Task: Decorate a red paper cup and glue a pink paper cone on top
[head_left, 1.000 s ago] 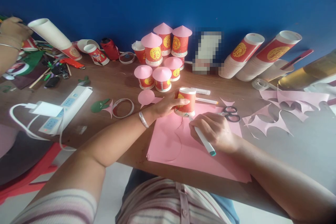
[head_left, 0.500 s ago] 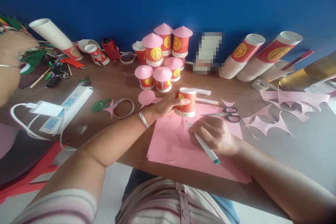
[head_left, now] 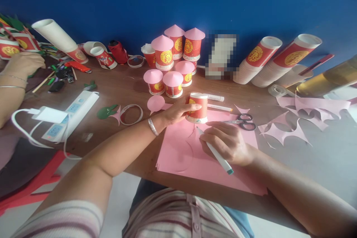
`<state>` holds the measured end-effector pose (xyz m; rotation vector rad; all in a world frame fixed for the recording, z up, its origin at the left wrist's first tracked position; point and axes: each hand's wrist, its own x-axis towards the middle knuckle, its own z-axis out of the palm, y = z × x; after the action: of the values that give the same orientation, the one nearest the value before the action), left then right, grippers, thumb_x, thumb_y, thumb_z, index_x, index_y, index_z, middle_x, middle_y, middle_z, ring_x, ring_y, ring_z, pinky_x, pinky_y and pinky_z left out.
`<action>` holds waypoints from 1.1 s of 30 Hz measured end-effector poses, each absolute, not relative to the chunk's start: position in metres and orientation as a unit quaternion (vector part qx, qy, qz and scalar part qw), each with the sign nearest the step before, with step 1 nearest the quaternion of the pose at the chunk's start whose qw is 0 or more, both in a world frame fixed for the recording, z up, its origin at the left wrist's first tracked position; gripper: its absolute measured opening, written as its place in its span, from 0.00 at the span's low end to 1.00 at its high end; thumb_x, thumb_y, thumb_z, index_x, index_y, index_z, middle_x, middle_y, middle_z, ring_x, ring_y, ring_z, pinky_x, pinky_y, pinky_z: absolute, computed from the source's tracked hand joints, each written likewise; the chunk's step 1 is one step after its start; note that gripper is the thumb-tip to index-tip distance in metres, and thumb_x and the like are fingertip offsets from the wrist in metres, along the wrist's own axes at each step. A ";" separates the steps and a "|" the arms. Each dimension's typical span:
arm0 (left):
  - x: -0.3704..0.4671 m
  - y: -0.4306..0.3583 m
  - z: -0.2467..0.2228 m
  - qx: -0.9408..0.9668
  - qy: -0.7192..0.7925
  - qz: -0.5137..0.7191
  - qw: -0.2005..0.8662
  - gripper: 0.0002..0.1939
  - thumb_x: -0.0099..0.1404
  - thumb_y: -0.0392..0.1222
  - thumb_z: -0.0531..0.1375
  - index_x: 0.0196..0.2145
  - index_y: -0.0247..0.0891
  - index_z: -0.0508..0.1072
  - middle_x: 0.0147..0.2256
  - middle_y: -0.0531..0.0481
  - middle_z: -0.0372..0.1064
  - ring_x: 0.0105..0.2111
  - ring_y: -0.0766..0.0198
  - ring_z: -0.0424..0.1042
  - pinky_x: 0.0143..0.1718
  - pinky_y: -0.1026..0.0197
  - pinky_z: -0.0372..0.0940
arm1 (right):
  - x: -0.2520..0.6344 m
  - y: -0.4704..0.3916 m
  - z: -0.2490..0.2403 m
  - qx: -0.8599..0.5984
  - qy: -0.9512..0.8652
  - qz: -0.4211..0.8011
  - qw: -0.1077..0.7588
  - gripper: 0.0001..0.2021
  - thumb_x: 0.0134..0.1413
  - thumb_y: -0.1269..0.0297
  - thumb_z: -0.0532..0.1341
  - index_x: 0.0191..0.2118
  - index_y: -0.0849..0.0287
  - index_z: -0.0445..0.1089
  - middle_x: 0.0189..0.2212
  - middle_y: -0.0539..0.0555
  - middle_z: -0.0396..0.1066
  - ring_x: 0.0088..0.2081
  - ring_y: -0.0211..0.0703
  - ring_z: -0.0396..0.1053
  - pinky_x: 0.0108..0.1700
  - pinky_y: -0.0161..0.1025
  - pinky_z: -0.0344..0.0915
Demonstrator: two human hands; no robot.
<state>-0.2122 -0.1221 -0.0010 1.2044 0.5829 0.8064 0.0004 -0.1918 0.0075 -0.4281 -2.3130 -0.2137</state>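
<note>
My left hand [head_left: 180, 111] is closed around a red paper cup [head_left: 201, 109] with a yellow emblem, which stands near the far edge of the pink paper [head_left: 178, 156]. In my right hand [head_left: 225, 143] is a white marker [head_left: 219, 158] with a green end, its tip pointing at the paper just below the cup. A curved line is visible on the paper left of the marker. Scissors [head_left: 244, 121] lie beyond my right hand, partly hidden by it. Two more markers [head_left: 219, 108] rest behind the cup.
Several cups with pink cone tops [head_left: 173, 79] stand behind my left hand. Stacked paper cups [head_left: 258, 59] lean at the back right, above pink paper scraps [head_left: 284, 130]. A power strip [head_left: 71, 117] lies left. Another person's hand [head_left: 23, 63] is at far left.
The other person's hand has moved down at far left, and red cups now show behind it. My hands, the cup and the marker have hardly moved.
</note>
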 end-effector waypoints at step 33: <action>-0.202 -0.123 -0.011 0.517 0.319 0.422 0.672 0.24 0.61 0.56 0.74 0.35 0.37 0.68 0.31 0.54 0.65 0.31 0.68 0.64 0.33 0.63 0.62 | 0.001 -0.190 0.001 -0.187 -0.903 -0.094 0.376 0.07 0.64 0.78 0.62 0.42 0.59 0.68 0.27 0.45 0.68 0.25 0.34 0.63 0.26 0.37 0.59</action>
<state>-0.2021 -0.1235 -0.0108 1.1649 0.7194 0.9510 0.0007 -0.1895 0.0007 -0.4780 -2.3100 -0.2410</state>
